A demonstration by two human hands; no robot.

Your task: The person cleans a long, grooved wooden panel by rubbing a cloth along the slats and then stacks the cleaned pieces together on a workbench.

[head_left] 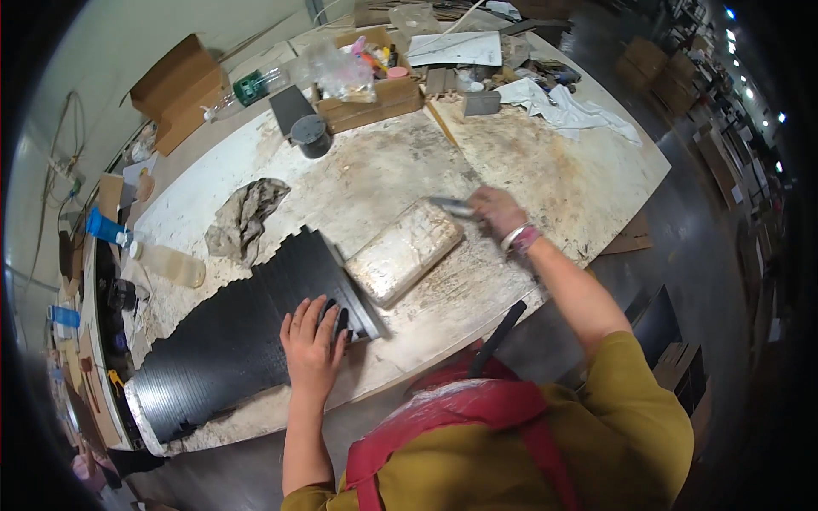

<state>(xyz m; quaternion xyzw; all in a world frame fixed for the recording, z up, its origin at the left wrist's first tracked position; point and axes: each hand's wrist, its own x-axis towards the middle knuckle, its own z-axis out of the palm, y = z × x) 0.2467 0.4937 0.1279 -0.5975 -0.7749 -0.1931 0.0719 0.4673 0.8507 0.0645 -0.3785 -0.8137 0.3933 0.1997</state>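
My left hand point(313, 345) lies with fingers spread on the near right end of a long row of thin black strips point(230, 328), packed side by side. Black patches show at two of its fingers; whether they are finger covers or small pieces I cannot tell. Closed around a flat grey blade-like tool point(452, 206), my right hand point(497, 213) is slightly blurred. The tool's tip is at the far end of a pale block wrapped in clear film or tape point(405, 251). That block lies on the worktable just right of the strips.
A crumpled stained rag point(247, 220) and a plastic bottle point(170, 264) lie left on the worktable point(375, 175). Farther back are a dark round container point(310, 136), a cardboard box of supplies point(375, 109), a grey block point(481, 103) and white cloth point(571, 111). The table's near edge runs beside my body.
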